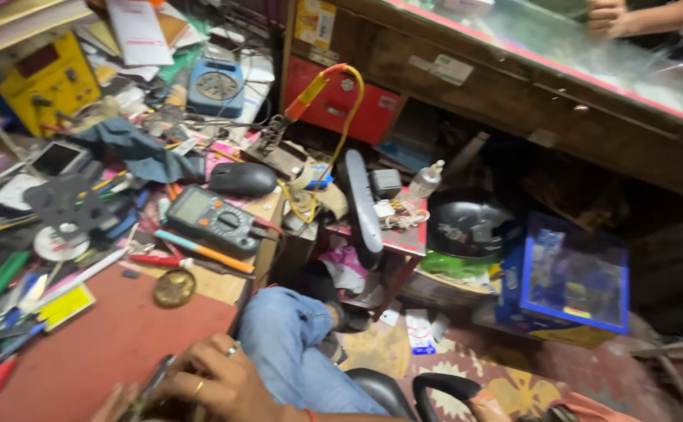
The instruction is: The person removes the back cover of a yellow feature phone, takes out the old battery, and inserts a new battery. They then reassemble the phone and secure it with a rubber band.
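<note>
The right hand (220,383), wearing rings, grips a thin, dark, flat metal-edged device (154,385) at the red work mat's (99,344) near edge. The left hand (111,405) is mostly hidden; its grip cannot be told. The device is probably rigid, light, slippery and fragile: hold it by the edges.

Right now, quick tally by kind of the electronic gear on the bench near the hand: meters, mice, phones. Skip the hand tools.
Handheld multimeter: 1
Blue round-dial meter: 1
Yellow bench instrument: 1
Black computer mouse: 1
Phone lying flat: 1
Total: 5
The right hand grips a thin dark item at the red mat; what it is cannot be told.
</note>
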### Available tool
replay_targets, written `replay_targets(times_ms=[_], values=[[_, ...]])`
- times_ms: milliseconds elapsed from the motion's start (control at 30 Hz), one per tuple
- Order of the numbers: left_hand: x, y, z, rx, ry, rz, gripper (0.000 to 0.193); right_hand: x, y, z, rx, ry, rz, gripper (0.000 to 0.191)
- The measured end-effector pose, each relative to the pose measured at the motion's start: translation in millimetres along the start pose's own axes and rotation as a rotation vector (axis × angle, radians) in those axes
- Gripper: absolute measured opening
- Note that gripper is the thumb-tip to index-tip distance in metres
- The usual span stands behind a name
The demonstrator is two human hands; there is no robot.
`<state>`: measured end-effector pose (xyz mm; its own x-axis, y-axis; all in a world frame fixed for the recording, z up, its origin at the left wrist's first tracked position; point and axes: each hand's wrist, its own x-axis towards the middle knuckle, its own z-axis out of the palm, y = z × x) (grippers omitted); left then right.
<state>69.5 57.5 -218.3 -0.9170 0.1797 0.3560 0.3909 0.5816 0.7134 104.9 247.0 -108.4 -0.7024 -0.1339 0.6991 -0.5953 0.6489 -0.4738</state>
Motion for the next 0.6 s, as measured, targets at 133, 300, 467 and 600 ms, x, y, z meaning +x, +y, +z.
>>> replay_targets(times_ms=[133,300,467,600], values=[[4,13,-5,0.031,0.022,0.027,0.063,-7,-12,1,0.057,-0.015,0.105,0.024],[-4,37,-16,0.078,0.071,0.151,0.062,-5,-24,-5,0.023,-0.053,0.192,0.02],[-3,66,-31,0.106,0.057,0.267,0.066,5,-40,-9,-0.152,-0.159,0.237,0.02],[7,93,-51,0.144,-0.034,0.233,0.071,14,-45,-5,-0.144,-0.126,0.264,0.019]])
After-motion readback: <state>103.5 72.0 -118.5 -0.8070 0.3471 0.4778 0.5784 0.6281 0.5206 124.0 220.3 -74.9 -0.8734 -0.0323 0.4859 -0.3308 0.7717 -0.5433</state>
